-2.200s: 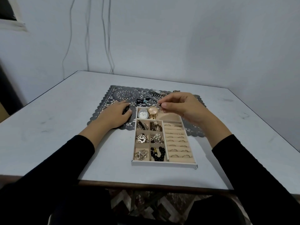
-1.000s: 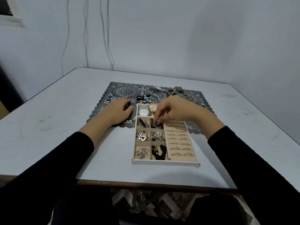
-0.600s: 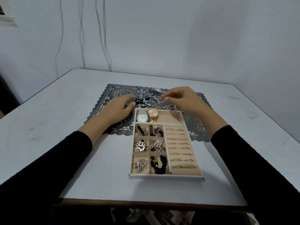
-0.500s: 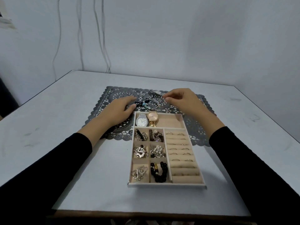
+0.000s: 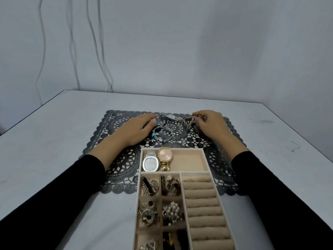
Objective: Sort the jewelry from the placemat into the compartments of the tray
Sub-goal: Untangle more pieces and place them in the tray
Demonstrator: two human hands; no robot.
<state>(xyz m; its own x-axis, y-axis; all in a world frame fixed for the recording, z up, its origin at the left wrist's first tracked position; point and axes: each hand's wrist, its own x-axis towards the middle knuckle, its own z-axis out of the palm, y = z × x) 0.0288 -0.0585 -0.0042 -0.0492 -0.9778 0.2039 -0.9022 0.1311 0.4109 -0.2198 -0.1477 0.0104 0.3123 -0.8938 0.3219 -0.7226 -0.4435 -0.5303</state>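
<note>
The grey bench [image 5: 54, 141] carries a dark lace placemat [image 5: 221, 165], and the beige tray [image 5: 172, 149] lies over its near edge. The left hand [image 5: 137, 130] rests flat on the placemat, fingers straight, holding nothing; its fingertips are just beside a slim watch [image 5: 169, 116] and its thumb is near a beaded bangle [image 5: 162, 136]. The right hand [image 5: 210, 125] curls its fingers round a chain [image 5: 189, 121] at the placemat's far side. In the tray's far compartment a silver watch [image 5: 151, 163] and a gold watch [image 5: 164, 156] lie side by side. Small pieces fill the left compartments, with ring rolls [image 5: 203, 201] on the right.
</note>
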